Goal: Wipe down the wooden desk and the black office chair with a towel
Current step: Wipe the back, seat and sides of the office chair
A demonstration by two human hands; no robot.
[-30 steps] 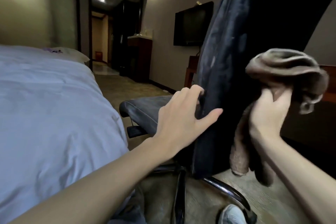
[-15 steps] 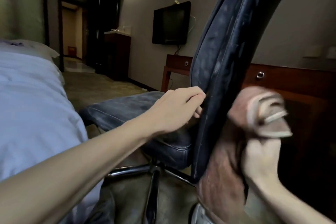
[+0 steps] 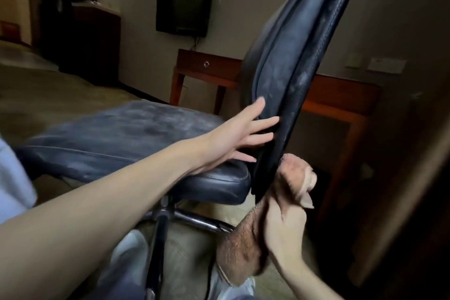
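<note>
Two hands working at chair point(image 3: 287, 61), left hand point(image 3: 233, 134) reaching with fingers spread toward backrest, right hand point(image 3: 285, 229) gripping towel point(image 3: 243, 251).

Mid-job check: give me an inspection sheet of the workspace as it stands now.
Surface: desk stands behind the chair; its top is barely in view.
Job's things: chair with greyish smears on seat and backrest; towel bunched at the backrest's bottom rear edge.
Clutter: nothing seen.
Hands: left hand open, fingers spread at the lower backrest front; right hand grips the towel.
Cables: thin cable hangs below the TV.
Surroundings: bed at the left edge; wall sockets above the desk.
</note>
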